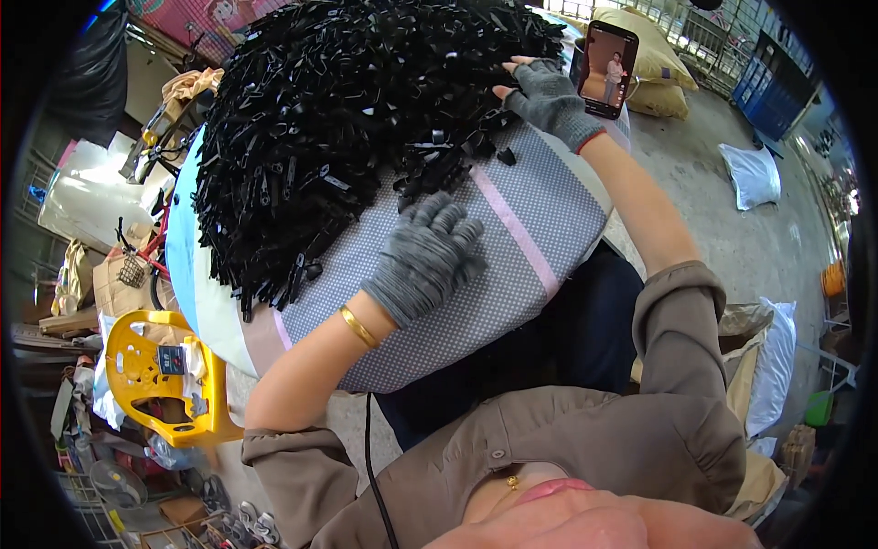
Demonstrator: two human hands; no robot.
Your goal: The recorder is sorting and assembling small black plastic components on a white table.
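Note:
A big heap of small black plastic pieces (311,101), clip-like in shape, covers much of a round padded surface draped in grey patterned cloth (439,320). My left hand (425,261), in a grey knitted glove, rests over the cloth at the heap's near edge. Its fingers curl under, so whatever they hold is hidden. At the heap's right edge, my right hand (553,102) wears a dark grey glove with bare fingertips. Those fingers stretch out apart against the black pieces, with nothing visible gripped.
A phone (607,71) showing a person on its screen stands just beyond my right hand. At left is a yellow plastic chair (169,380). Stuffed sacks (654,59) lie at the far right, and a white package (750,176) is on the floor. A black cable (373,457) hangs beside me.

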